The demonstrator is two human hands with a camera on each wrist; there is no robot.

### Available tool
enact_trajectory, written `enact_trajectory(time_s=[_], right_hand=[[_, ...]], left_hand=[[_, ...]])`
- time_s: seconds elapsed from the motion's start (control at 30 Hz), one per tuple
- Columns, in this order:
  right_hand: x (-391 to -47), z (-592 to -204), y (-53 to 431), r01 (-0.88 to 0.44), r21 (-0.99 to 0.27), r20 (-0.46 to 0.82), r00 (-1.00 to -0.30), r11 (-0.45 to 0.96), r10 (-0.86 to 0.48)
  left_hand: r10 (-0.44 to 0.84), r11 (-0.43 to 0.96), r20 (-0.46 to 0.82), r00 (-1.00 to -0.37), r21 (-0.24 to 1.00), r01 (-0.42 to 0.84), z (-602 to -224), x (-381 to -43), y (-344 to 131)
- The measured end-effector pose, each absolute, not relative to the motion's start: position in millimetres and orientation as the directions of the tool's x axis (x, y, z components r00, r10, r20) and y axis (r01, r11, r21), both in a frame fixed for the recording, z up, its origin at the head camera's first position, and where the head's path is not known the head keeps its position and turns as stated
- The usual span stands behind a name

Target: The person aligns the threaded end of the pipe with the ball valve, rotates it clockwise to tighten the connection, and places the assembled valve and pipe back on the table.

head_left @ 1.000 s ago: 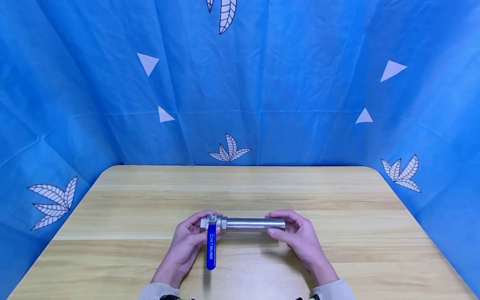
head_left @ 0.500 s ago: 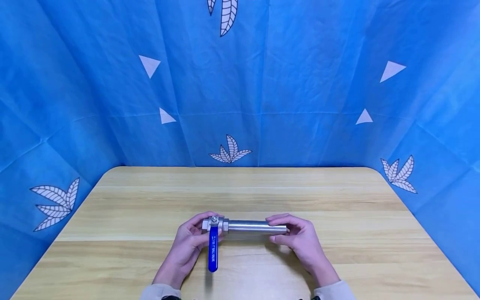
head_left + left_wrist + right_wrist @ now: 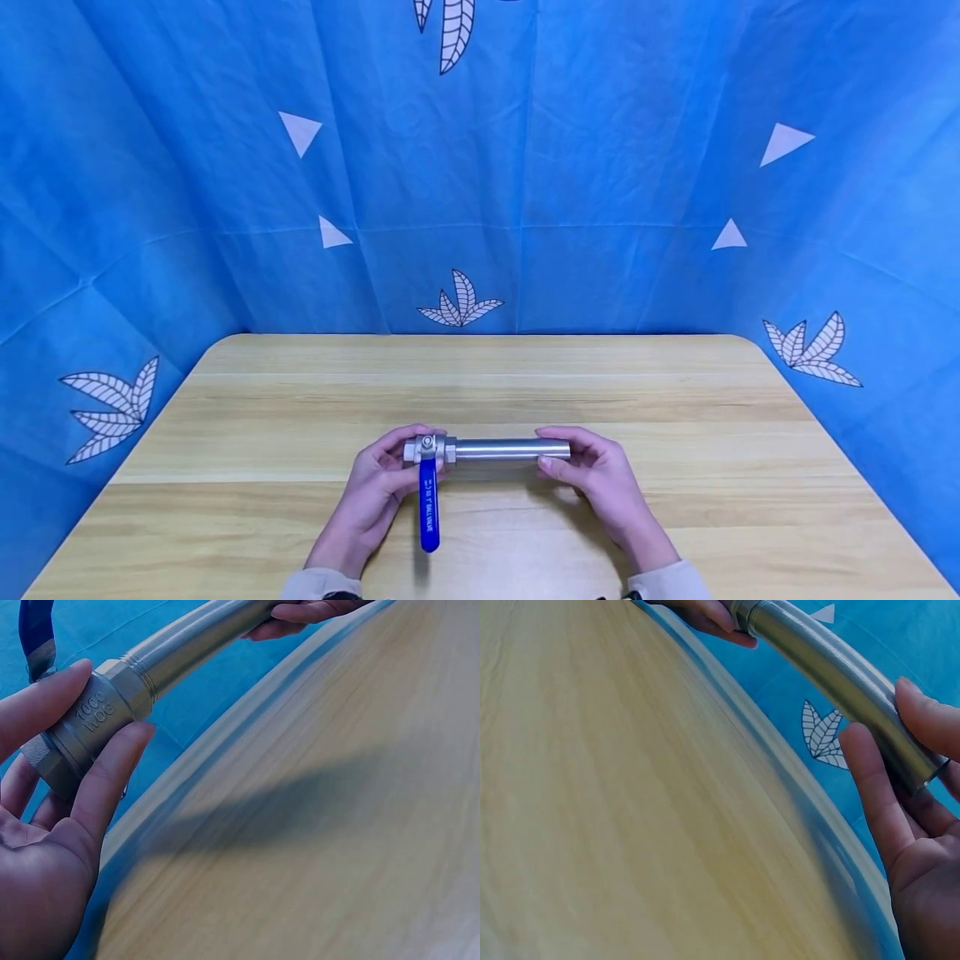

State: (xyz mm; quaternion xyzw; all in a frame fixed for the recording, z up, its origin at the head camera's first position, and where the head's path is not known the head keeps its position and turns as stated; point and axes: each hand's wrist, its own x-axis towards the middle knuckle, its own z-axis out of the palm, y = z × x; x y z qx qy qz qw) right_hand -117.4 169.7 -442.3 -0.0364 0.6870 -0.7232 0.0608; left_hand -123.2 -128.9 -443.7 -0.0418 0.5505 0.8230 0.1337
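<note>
My left hand [image 3: 369, 492] grips a steel ball valve [image 3: 96, 712], thumb and fingers on either side of its body. The valve's blue lever handle [image 3: 429, 508] points toward me and carries white lettering. A smooth steel pipe [image 3: 498, 449] runs straight out of the valve's right end, with threads [image 3: 141, 671] showing at the joint in the left wrist view. At the pipe's free end my right hand [image 3: 600, 479] holds it between thumb and fingers. Valve and pipe are held level above the table, and their shadow falls on the wood.
A light wooden table [image 3: 480, 375] with rounded far corners lies under both hands. Blue cloth [image 3: 480, 167] printed with white leaves and triangles hangs behind it and along both sides.
Half a second ago the right thumb sat apart below the pipe; now it presses against it. The lever's tip has swung slightly lower and to the right. The left hand keeps its grip.
</note>
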Motion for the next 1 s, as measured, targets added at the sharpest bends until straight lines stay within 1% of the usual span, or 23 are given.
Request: enact_trajectory(time_s=[0.17, 0.77, 1.0], right_hand=[[-116.7, -443.3, 170.6, 0.072, -0.996, -0.063, -0.987, -0.06, -0.15], [-118.6, -445.6, 169.8, 0.081, -0.996, -0.073, -0.986, -0.045, -0.15], [-118.4, -445.7, 170.3, 0.078, -0.996, -0.07, -0.986, -0.043, -0.15]], left_hand=[[0.175, -0.355, -0.226, -0.958, 0.893, -0.276, -444.3, -122.8, -128.3], [0.182, -0.337, -0.211, -0.96, 0.904, -0.262, -445.6, -122.5, -128.0], [0.178, -0.36, -0.209, -0.962, 0.896, -0.261, -445.8, -122.6, -127.8]])
